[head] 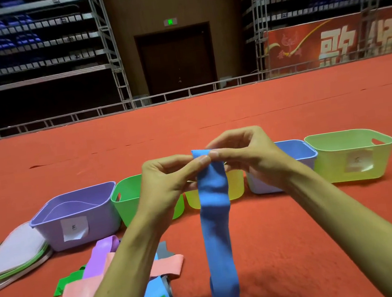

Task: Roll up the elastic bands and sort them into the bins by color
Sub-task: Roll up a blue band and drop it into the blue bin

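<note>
As our left hand (pixel 166 177) and right hand (pixel 249 156) pinch the top of the blue band (pixel 216 221), each grip clamped on it, perhaps folded over once, we should roll tightly, edges aligned.

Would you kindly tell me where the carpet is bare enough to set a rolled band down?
Bare carpet lies right of the hanging blue band, before the blue bin and lime bin, and behind the row. Crowded: lower left, the band pile and lids.
</note>
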Tool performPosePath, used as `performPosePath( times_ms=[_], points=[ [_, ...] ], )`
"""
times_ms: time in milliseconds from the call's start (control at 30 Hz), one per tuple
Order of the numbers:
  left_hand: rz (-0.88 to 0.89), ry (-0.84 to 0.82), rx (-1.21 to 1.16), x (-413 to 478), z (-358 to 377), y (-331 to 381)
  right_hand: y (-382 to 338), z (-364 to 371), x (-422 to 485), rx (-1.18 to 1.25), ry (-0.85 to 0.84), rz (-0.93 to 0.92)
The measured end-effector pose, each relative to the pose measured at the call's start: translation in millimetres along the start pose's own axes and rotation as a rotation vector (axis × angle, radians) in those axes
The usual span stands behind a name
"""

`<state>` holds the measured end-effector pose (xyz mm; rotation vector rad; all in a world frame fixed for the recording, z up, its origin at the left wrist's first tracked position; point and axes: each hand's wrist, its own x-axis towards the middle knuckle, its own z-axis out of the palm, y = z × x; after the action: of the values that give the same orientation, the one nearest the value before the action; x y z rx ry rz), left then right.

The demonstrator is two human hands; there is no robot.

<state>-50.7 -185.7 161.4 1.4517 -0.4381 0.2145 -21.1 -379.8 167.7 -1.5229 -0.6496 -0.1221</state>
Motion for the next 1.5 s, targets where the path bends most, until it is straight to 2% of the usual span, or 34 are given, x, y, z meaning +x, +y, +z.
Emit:
performPosePath(
  times_ms=[167, 367, 500, 767, 1067, 1300, 1500],
  points=[
    [-0.008, 0.044, -0.050, -2, -8, 2, 2, 14, 0, 0.221, 0.065, 0.046],
    [-0.059, 0.037, -0.043, -3, -9, 7, 3, 24, -2, 0.082, 0.181, -0.165],
    [-0.092, 0.094, -0.077, 0, -5, 9, 3, 27, -3, 0.045, 0.183, -0.230],
    [-0.084, 0.000, -0.049, -5, -9, 11, 6, 27, -7, 0.046, 0.176, -0.225],
    [0.005, 0.040, -0.021, -5, -11, 7, 6, 26, -13, 0.051, 0.164, -0.156],
    [-0.103, 0.010, -0.138, -6, -10, 9, 2, 29, -15, 0.034, 0.133, -0.213],
    [-0.063, -0.027, -0.077, -5, -11, 11, 1, 31, -14, 0.043, 0.164, -0.198]
  ],
)
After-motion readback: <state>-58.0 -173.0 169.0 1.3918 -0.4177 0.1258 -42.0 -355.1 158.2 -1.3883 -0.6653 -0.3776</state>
